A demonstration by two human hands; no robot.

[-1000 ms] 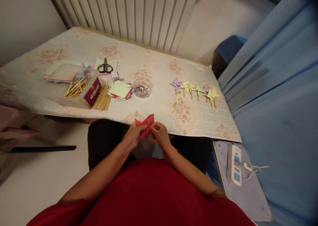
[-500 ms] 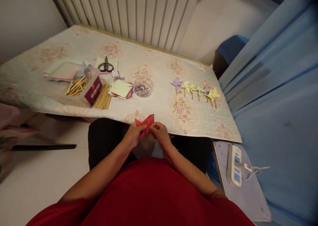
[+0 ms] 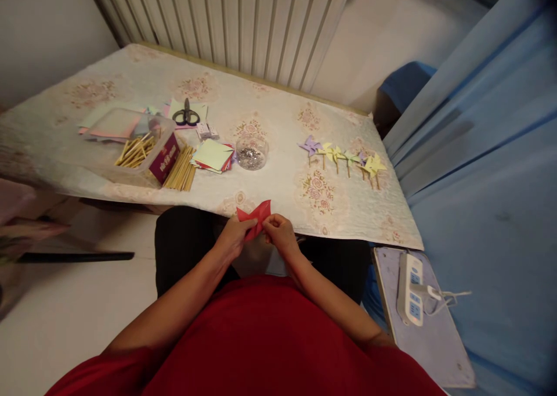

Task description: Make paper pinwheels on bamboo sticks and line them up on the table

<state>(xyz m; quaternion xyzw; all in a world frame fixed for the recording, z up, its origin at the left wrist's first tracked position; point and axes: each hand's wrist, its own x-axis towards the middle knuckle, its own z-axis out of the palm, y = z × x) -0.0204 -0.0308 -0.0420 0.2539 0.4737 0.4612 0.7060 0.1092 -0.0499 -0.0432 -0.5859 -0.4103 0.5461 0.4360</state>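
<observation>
A folded red paper piece (image 3: 256, 213) is held over my lap, just at the table's near edge. My left hand (image 3: 232, 239) pinches its lower left side, and my right hand (image 3: 279, 235) pinches its right side. Fingers of both hands meet at the paper's middle. On the table beyond lie a stack of coloured paper squares (image 3: 212, 155), a glass bowl of shiny bits (image 3: 251, 152) and a row of several finished paper pinwheels on sticks (image 3: 343, 158).
A flowered cloth covers the table (image 3: 278, 129). A clear box with wooden sticks (image 3: 139, 151), loose sticks (image 3: 180, 168) and black scissors (image 3: 186, 115) sit at the left. A power strip (image 3: 411, 288) lies on a stool at my right. A blue curtain (image 3: 487, 152) hangs close by.
The hands and the red paper stay almost still; only the view has shifted slightly.
</observation>
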